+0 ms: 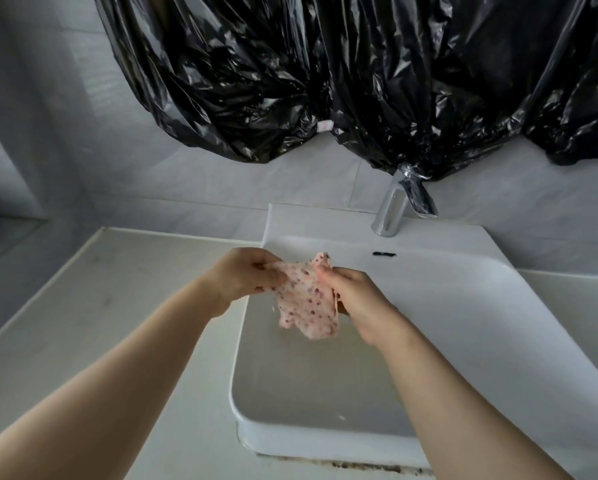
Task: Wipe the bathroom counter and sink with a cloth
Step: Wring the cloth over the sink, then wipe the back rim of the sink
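Observation:
A pink cloth with dark red spots (308,303) hangs above the left part of the white sink (463,306). My left hand (245,275) pinches its upper left edge. Gripping the upper right edge is my right hand (356,299). The cloth's lower part droops freely between the two hands, over the basin. The pale counter (100,306) lies to the left of the sink and continues on its right side.
A chrome tap (389,206) stands at the back of the sink, above a dark overflow slot (384,253). Black plastic bags (325,71) cover the wall above. Grey wall tiles run behind the counter. Dark grime marks the sink's front edge.

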